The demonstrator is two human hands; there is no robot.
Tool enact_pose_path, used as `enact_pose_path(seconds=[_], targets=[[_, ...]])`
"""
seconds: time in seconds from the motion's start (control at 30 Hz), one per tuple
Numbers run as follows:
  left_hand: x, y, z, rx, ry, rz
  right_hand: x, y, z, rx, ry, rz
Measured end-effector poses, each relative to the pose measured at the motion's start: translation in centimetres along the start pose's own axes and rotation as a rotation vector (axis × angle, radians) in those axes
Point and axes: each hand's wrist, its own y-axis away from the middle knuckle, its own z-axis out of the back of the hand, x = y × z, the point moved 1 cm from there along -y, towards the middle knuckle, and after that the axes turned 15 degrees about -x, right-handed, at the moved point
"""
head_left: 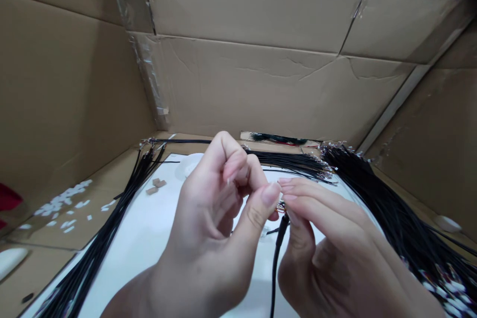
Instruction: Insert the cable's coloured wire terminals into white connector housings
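A black cable [278, 258] hangs down between my hands, its thin coloured wires [282, 206] fanning out at the top end. My left hand [223, 223] is closed, thumb and forefinger pinched at those wire ends. From the other side my right hand [331, 243] pinches at the same end, its thumb and fingertips beside the wires. The very tips are partly covered by my fingers, so any small part between them cannot be made out. Beneath both hands lies a white board [149, 228].
Bundles of black cables lie along the left [112, 223], the back [290, 160] and the right [387, 208]. Small white pieces [63, 201] are scattered at left, and brown bits [155, 186] rest on the board. Cardboard walls [261, 84] enclose the space.
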Motion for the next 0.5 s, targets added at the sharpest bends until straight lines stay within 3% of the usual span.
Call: enact_pose_path(seconds=[0.17, 0.3, 0.5], targets=[[0.7, -1.2, 0.3, 0.066, 0.055, 0.059, -0.5, 0.3, -1.1, -0.101, 0.181, 0.102], [0.9, -2.5, 0.5, 0.114, 0.120, 0.117, -1.7, 0.6, -2.1, -0.154, 0.124, 0.253], [1.0, -3.7, 0.9, 0.118, 0.103, 0.174, -3.4, 0.9, -3.6, -0.296, 0.055, 0.363]])
